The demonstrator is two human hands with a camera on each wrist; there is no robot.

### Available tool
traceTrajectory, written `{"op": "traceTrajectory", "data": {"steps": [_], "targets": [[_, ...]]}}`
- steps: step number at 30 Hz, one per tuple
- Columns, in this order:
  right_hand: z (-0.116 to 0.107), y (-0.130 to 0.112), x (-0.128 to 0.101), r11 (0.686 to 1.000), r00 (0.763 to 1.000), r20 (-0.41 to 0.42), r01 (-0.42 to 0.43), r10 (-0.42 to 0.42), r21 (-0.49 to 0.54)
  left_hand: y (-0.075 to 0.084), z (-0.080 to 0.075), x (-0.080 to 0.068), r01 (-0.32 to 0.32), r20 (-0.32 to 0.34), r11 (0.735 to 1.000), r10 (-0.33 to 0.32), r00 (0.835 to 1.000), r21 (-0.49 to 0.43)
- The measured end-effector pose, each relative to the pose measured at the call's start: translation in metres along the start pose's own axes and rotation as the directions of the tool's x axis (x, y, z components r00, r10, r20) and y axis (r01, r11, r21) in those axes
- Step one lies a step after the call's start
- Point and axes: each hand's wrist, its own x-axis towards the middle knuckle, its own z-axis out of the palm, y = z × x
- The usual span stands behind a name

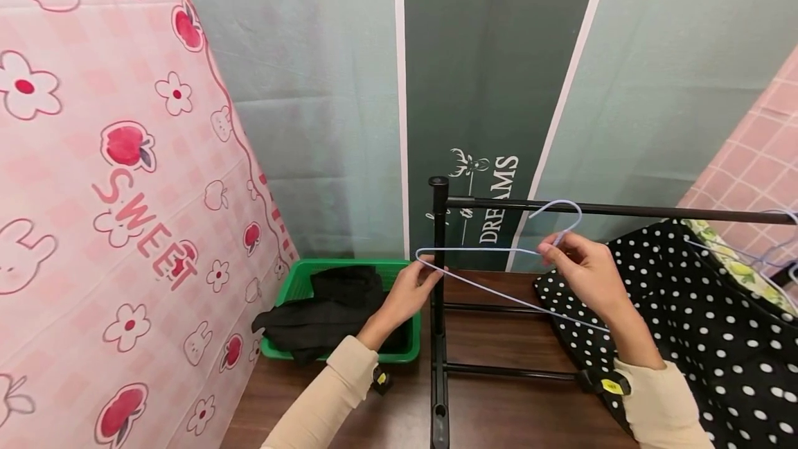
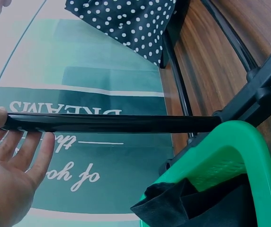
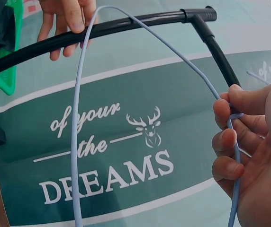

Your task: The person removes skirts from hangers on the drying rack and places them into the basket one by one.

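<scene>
Left of me, a pink sheet (image 1: 68, 189) bore flowers (image 1: 129, 325), rabbits (image 1: 198, 343), red apples (image 1: 127, 145) and the word SWEET (image 1: 142, 224); facing me, a grey-green hanging cloth (image 1: 312, 102) carried a pale-edged dark band (image 1: 486, 75), its white print including a deer's head (image 3: 151, 131) near the word DREAMS (image 3: 107, 178); at right, a pink cloth (image 1: 757, 137) showed pale grid lines; below lay a brown wood-grained surface (image 1: 499, 339)

Appears a domestic clothes corner, cloth-screened: grey-green printed drape (image 1: 312, 89) behind black garment rack (image 1: 439, 296); pink lettered cloth (image 1: 75, 186) and green basket (image 1: 399, 355) of dark fabric (image 1: 339, 303) to rack's left; polka-dot garment (image 1: 692, 296) toward its right end.
</scene>
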Motion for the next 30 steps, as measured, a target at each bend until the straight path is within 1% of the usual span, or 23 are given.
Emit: {"op": "traceTrajectory", "data": {"steps": [4,9,13,20,22,30], "targets": [[-0.005,0.005,-0.001,1.000,1.000,-0.014,-0.014,0.014,-0.018,-0.001,-0.001,0.000,-0.018,-0.004,1.000,0.018,1.000,0.001],[-0.010,0.010,-0.003,1.000,1.000,-0.027,-0.011,0.010,-0.020,-0.001,-0.001,0.000,-0.031,-0.005,1.000,0.031,1.000,0.000],[-0.014,0.011,-0.005,1.000,0.999,-0.035,-0.002,0.002,-0.024,-0.001,-0.001,0.000,-0.025,-0.001,1.000,0.025,1.000,-0.005],[-0.025,0.013,-0.006,0.999,0.999,-0.037,-0.030,0.029,-0.032,0.000,-0.002,-0.001,-0.006,0.002,1.000,0.006,1.000,-0.004],[-0.028,0.014,-0.005,0.999,0.999,-0.044,-0.027,0.026,-0.038,0.000,-0.002,-0.001,-0.003,0.001,1.000,0.003,1.000,-0.007],[-0.038,0.021,-0.009,0.997,0.996,-0.084,-0.042,0.036,-0.064,-0.002,-0.001,-0.001,-0.056,0.011,0.998,0.056,0.998,-0.034]]}}
